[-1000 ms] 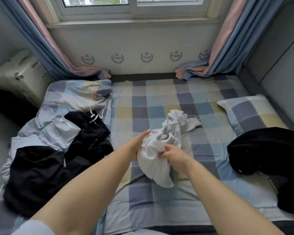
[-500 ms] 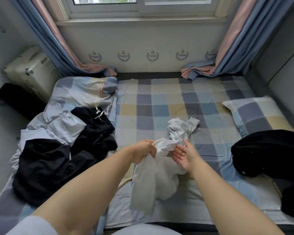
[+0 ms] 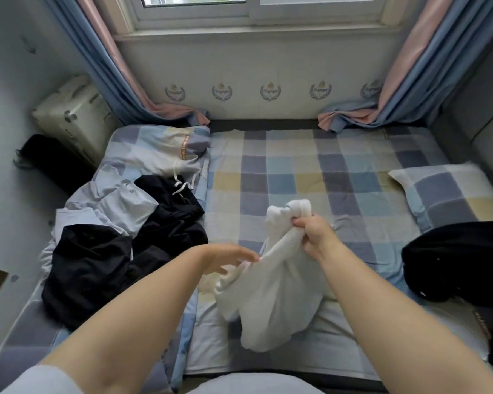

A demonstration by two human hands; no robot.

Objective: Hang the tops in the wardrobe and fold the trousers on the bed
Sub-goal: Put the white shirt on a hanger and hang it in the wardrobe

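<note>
Head camera looks down over bed (image 3: 310, 172), close.

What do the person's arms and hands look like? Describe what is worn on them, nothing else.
Both forearms are bare down to the wrists. The left hand and the right hand wear no gloves, and no rings, watch or bracelet show. A pale, light-coloured short sleeve covers the left upper arm at the bottom edge of the view. The right upper arm is out of view.
</note>
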